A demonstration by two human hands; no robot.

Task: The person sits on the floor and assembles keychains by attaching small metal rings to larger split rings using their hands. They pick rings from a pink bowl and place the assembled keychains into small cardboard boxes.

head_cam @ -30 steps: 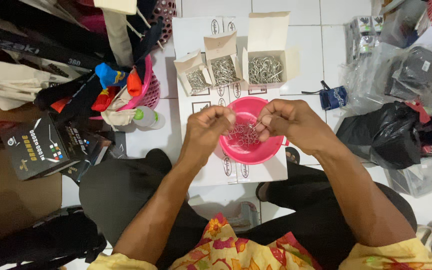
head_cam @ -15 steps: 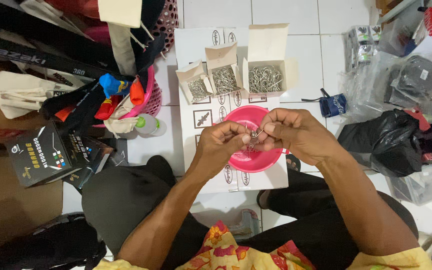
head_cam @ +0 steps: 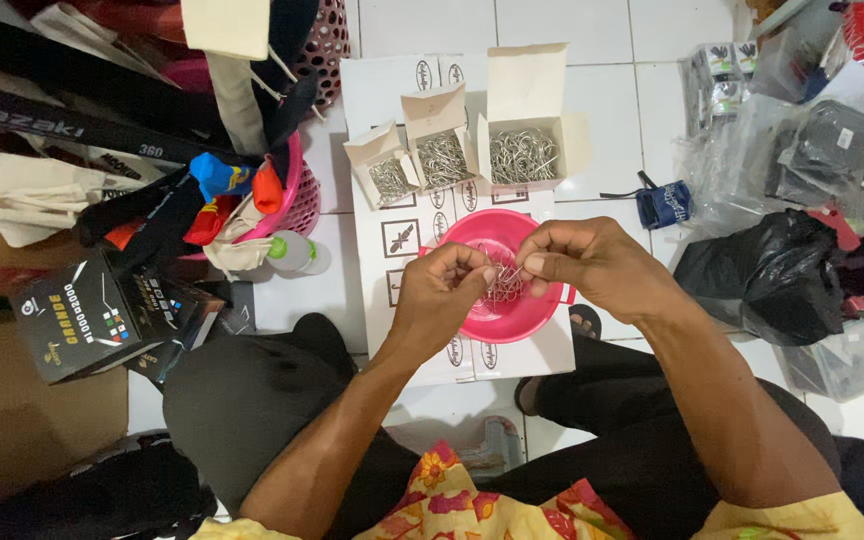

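**Person: clothing as observed**

Shirt [head_cam: 452, 505]: short-sleeved, yellow, printed with red, pink and orange flowers; the hem of each sleeve shows at the bottom edge of view. Trousers [head_cam: 252, 400]: dark, plain, black or charcoal, covering both legs. Forearms bare. Left hand [head_cam: 439, 295] and right hand [head_cam: 592, 265]: bare, no gloves visible.

Three open white cardboard boxes [head_cam: 447, 150] of metal hooks stand above my pink bowl on flattened white cartons [head_cam: 382, 250]; a black printed box [head_cam: 82, 315] lies left.
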